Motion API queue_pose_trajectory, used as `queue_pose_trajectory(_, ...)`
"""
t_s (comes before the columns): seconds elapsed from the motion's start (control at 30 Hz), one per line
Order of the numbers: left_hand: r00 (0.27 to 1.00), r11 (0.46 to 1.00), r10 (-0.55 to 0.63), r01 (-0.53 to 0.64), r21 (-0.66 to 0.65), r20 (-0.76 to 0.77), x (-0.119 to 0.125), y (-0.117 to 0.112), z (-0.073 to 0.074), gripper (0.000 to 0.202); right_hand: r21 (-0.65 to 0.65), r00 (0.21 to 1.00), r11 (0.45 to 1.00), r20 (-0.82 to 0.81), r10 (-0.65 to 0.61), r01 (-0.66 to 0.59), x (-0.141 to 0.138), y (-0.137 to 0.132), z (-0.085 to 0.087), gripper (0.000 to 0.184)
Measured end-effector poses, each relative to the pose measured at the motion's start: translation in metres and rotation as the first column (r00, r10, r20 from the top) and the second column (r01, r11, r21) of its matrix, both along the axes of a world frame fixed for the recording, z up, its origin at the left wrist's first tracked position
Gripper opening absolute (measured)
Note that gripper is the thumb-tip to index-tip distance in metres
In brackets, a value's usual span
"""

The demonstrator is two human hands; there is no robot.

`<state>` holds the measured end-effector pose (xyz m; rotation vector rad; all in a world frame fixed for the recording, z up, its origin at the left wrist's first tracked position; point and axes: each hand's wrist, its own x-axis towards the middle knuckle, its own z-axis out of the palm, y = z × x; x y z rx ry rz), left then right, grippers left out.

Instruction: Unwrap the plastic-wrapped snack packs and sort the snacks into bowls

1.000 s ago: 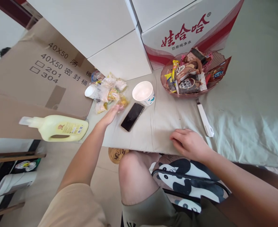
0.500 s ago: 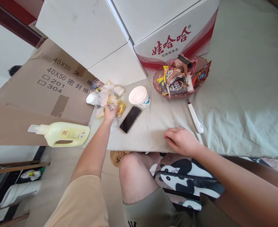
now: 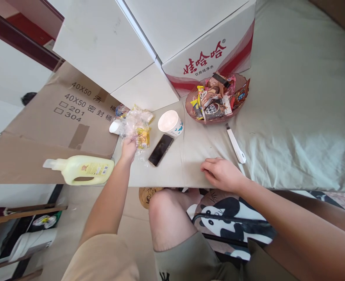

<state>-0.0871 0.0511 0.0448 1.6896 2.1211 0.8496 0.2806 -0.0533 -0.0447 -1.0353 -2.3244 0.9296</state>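
Observation:
My left hand (image 3: 129,149) is closed on the near edge of a clear plastic bag (image 3: 133,123), its fingertips partly hidden in the film. Yellow-wrapped snacks (image 3: 143,138) show within or under that crumpled plastic. Against the bag's left side lies a white paper cup (image 3: 114,126) on its side. My right hand (image 3: 222,174) rests on the cloth near the front edge, fingers curled in and nothing visible in them. A white utility knife (image 3: 236,145) lies just beyond it. Between the hands are a black phone (image 3: 161,150) and an upright paper tub (image 3: 170,124).
A pink glass bowl (image 3: 219,120) of packaged snacks stands by a white-and-red carton (image 3: 210,58). At left, a bottle of pale yellow liquid (image 3: 93,168) lies before a brown cardboard box (image 3: 81,105). Pale green cloth (image 3: 292,128) covers the surface.
My left hand has drawn slightly back and left, pulling the plastic bag's near edge with it. My right hand stays resting on the cloth. The whole view has shifted a little.

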Motion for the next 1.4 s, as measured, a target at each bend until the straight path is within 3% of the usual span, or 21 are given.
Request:
queue_pose_trajectory(0.03, 0.998, 1.0, 0.025, -0.025, -0.001, 0.051, 0.007, -0.008, 0.008, 0.021, -0.022, 0.999, 0.999, -0.031, -0.03, 0.03, 0.0, 0.0, -0.001, 0.021)
queue_pose_trajectory(0.1, 0.948, 0.995, 0.098, -0.101, -0.006, 0.303, 0.031, -0.027, 0.021, 0.02, -0.085, 0.984, 0.99, -0.132, -0.123, 0.112, 0.001, 0.002, -0.002, 0.022)
queue_pose_trajectory(0.2, 0.819, 0.996, 0.048, 0.001, -0.085, 0.572, 0.088, -0.059, 0.027, 0.025, -0.271, 0.9, 0.942, -0.331, -0.284, 0.198, 0.004, 0.008, -0.005, 0.024)
queue_pose_trajectory(0.33, 0.658, 0.954, 0.096, 0.153, -0.257, 0.747, 0.177, -0.08, -0.001, 0.025, -0.536, 0.698, 0.842, -0.579, -0.42, 0.062, 0.006, 0.017, -0.007, 0.039)
queue_pose_trajectory(0.4, 0.568, 0.942, 0.086, 0.222, -0.253, 0.819, 0.21, -0.08, -0.02, 0.021, -0.586, 0.607, 0.81, -0.636, -0.476, 0.022, 0.006, 0.019, -0.007, 0.046)
queue_pose_trajectory(0.47, 0.494, 0.931, 0.047, 0.293, -0.218, 0.868, 0.229, -0.076, -0.036, 0.018, -0.63, 0.533, 0.774, -0.633, -0.562, 0.067, 0.007, 0.02, -0.007, 0.048)
queue_pose_trajectory(0.53, 0.465, 0.918, -0.01, 0.356, -0.176, 0.885, 0.236, -0.069, -0.048, 0.021, -0.679, 0.458, 0.728, -0.62, -0.637, 0.093, 0.008, 0.021, -0.007, 0.043)
queue_pose_trajectory(0.67, 0.466, 0.917, -0.124, 0.391, -0.078, 0.876, 0.23, -0.055, -0.065, 0.035, -0.758, 0.364, 0.652, -0.616, -0.698, -0.032, 0.012, 0.023, -0.003, 0.033)
queue_pose_trajectory(0.77, 0.38, 0.899, -0.15, 0.436, -0.034, 0.913, 0.226, -0.048, -0.072, 0.043, -0.793, 0.343, 0.604, -0.593, -0.729, -0.087, 0.012, 0.025, 0.002, 0.033)
queue_pose_trajectory(0.83, 0.312, 0.841, -0.117, 0.536, -0.073, 0.943, 0.223, -0.046, -0.074, 0.046, -0.798, 0.357, 0.596, -0.586, -0.728, -0.094, 0.01, 0.025, 0.005, 0.035)
queue_pose_trajectory(0.93, 0.268, 0.757, -0.028, 0.635, -0.154, 0.963, 0.216, -0.046, -0.074, 0.046, -0.765, 0.404, 0.643, -0.6, -0.691, -0.038, 0.008, 0.021, 0.006, 0.038)
queue_pose_trajectory(1.03, 0.258, 0.764, -0.055, 0.633, -0.125, 0.965, 0.208, -0.049, -0.073, 0.038, -0.709, 0.446, 0.704, -0.618, -0.647, 0.04, 0.009, 0.016, 0.007, 0.035)
queue_pose_trajectory(1.17, 0.317, 0.708, -0.144, 0.695, -0.127, 0.937, 0.2, -0.056, -0.072, 0.032, -0.648, 0.433, 0.745, -0.633, -0.642, 0.158, 0.019, 0.015, 0.006, 0.033)
queue_pose_trajectory(1.27, 0.358, 0.645, -0.177, 0.746, -0.167, 0.917, 0.2, -0.061, -0.072, 0.029, -0.626, 0.503, 0.756, -0.598, -0.624, 0.193, 0.027, 0.014, 0.004, 0.035)
queue_pose_trajectory(1.33, 0.358, 0.647, -0.193, 0.746, -0.155, 0.914, 0.202, -0.064, -0.073, 0.024, -0.526, 0.57, 0.797, -0.572, -0.589, 0.296, 0.03, 0.011, 0.002, 0.02)
queue_pose_trajectory(1.4, 0.358, 0.687, -0.192, 0.714, -0.135, 0.914, 0.205, -0.065, -0.074, 0.023, -0.335, 0.65, 0.847, -0.543, -0.532, 0.413, 0.03, 0.008, 0.0, 0.007)
